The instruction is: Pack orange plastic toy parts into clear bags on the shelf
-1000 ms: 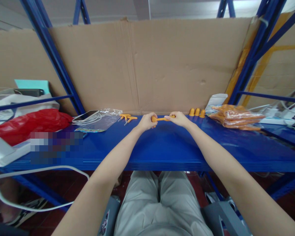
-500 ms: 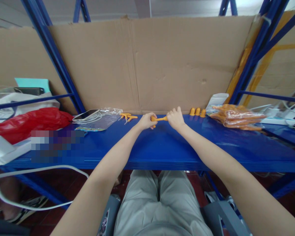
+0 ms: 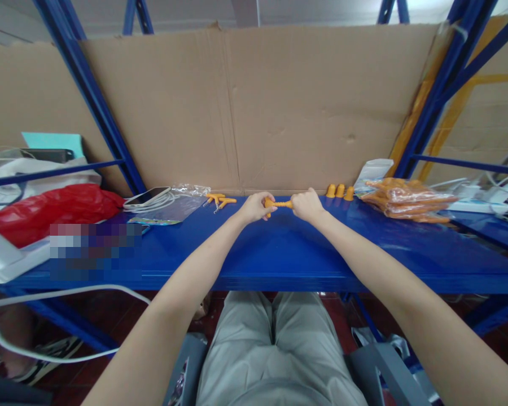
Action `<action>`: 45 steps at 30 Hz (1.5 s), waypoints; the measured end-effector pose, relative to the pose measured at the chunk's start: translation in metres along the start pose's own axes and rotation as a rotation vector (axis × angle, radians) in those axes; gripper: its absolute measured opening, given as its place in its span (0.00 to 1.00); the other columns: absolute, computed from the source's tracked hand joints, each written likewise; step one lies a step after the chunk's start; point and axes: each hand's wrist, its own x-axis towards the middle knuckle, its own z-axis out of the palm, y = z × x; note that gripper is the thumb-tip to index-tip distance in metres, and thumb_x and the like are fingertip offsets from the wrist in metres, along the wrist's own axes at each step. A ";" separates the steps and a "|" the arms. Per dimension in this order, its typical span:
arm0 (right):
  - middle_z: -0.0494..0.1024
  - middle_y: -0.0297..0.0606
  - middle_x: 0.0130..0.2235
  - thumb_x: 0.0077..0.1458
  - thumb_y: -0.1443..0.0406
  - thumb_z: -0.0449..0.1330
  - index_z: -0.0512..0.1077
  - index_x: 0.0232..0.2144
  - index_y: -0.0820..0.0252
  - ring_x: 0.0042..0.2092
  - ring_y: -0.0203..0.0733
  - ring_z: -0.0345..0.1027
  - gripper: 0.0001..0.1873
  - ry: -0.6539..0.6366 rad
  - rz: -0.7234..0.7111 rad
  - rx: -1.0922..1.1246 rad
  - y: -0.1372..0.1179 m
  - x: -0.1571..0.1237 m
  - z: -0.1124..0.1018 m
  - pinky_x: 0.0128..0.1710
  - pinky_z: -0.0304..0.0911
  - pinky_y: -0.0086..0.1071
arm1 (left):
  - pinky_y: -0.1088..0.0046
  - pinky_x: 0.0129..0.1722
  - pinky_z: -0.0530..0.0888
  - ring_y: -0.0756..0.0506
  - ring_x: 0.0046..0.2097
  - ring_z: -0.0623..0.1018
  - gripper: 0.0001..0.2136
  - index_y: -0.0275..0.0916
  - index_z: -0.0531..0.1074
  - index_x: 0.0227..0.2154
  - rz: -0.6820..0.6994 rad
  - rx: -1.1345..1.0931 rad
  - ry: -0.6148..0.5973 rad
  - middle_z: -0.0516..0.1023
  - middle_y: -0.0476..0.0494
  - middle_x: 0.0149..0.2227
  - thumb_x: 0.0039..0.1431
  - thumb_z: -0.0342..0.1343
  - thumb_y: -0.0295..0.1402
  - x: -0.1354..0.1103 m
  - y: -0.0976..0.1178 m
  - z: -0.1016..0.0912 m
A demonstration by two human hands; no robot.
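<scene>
Above the blue shelf, an orange plastic piece with a ribbed, screw-like shaft [image 3: 283, 204] lies level between my hands. My left hand [image 3: 254, 208] grips its wider left end between thumb and fingers. Around the right end my right hand [image 3: 307, 204] is closed, hiding that part. Left of my hands are orange T-shaped handles [image 3: 222, 201] with thin metal spirals. Three orange bell-shaped caps [image 3: 340, 191] stand to the right of my right hand.
A clear bag of orange parts [image 3: 406, 200] lies at the right, near white plugs and a power strip [image 3: 478, 207]. At left are a phone [image 3: 154, 195], a coiled white cable [image 3: 152, 204] and a red plastic bag [image 3: 63, 206]. Cardboard [image 3: 279, 107] stands behind.
My right hand has shifted slightly right and its raised fingers have folded down around the orange piece. My left hand still grips the other end.
</scene>
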 end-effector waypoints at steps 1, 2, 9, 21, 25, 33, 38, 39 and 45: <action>0.80 0.58 0.41 0.59 0.70 0.49 0.77 0.43 0.70 0.46 0.51 0.74 0.18 -0.002 0.003 -0.001 0.001 -0.001 -0.001 0.46 0.56 0.38 | 0.80 0.21 0.71 0.54 0.19 0.72 0.10 0.34 0.69 0.38 0.012 0.008 0.005 0.71 0.56 0.20 0.53 0.62 0.24 0.000 0.001 0.001; 0.80 0.58 0.41 0.59 0.70 0.49 0.77 0.43 0.70 0.46 0.52 0.74 0.18 -0.005 0.006 -0.003 0.001 -0.001 -0.002 0.46 0.57 0.38 | 0.80 0.21 0.71 0.55 0.19 0.72 0.10 0.34 0.69 0.38 0.022 0.028 0.014 0.70 0.56 0.20 0.53 0.62 0.24 -0.001 0.002 0.001; 0.80 0.57 0.43 0.58 0.65 0.51 0.77 0.45 0.68 0.47 0.53 0.75 0.19 -0.064 0.048 0.015 0.006 0.000 -0.002 0.41 0.63 0.35 | 0.74 0.34 0.72 0.51 0.29 0.75 0.10 0.35 0.71 0.37 0.293 0.451 0.149 0.76 0.50 0.28 0.51 0.63 0.24 -0.004 0.008 0.002; 0.79 0.56 0.42 0.59 0.69 0.49 0.74 0.45 0.69 0.48 0.51 0.72 0.17 0.058 0.029 0.011 0.007 0.002 0.000 0.48 0.55 0.40 | 0.78 0.25 0.72 0.53 0.22 0.73 0.10 0.36 0.68 0.41 0.068 0.214 0.087 0.72 0.53 0.24 0.56 0.58 0.24 0.000 0.005 0.008; 0.80 0.57 0.41 0.59 0.71 0.49 0.75 0.43 0.70 0.46 0.50 0.74 0.17 0.041 0.011 0.013 0.000 0.003 0.000 0.46 0.55 0.38 | 0.80 0.24 0.71 0.55 0.20 0.72 0.09 0.36 0.69 0.39 0.019 0.218 0.065 0.70 0.55 0.22 0.55 0.58 0.24 0.000 0.002 0.006; 0.80 0.58 0.41 0.60 0.68 0.50 0.77 0.43 0.68 0.46 0.53 0.75 0.18 -0.035 0.030 0.003 0.000 0.000 0.000 0.40 0.62 0.35 | 0.74 0.35 0.72 0.50 0.28 0.74 0.07 0.37 0.72 0.36 0.112 0.412 0.063 0.72 0.53 0.23 0.54 0.60 0.25 -0.002 0.007 0.005; 0.80 0.57 0.41 0.60 0.65 0.52 0.77 0.44 0.68 0.46 0.53 0.75 0.18 -0.035 0.043 0.019 0.006 0.000 0.000 0.40 0.63 0.34 | 0.69 0.44 0.71 0.45 0.40 0.76 0.08 0.36 0.73 0.38 0.297 0.589 0.158 0.77 0.43 0.35 0.53 0.60 0.25 -0.005 0.009 0.007; 0.80 0.56 0.41 0.59 0.65 0.52 0.77 0.44 0.68 0.46 0.52 0.75 0.18 -0.036 0.045 0.027 0.007 0.000 0.001 0.40 0.63 0.34 | 0.69 0.45 0.71 0.45 0.42 0.76 0.09 0.36 0.72 0.39 0.328 0.607 0.167 0.77 0.41 0.38 0.54 0.59 0.26 -0.005 0.009 0.008; 0.80 0.55 0.41 0.60 0.65 0.50 0.76 0.44 0.66 0.45 0.52 0.74 0.18 -0.005 0.064 0.041 0.008 0.001 0.003 0.40 0.60 0.36 | 0.67 0.45 0.73 0.44 0.41 0.77 0.07 0.36 0.72 0.36 0.289 0.556 0.198 0.77 0.42 0.36 0.53 0.59 0.25 -0.005 0.013 0.011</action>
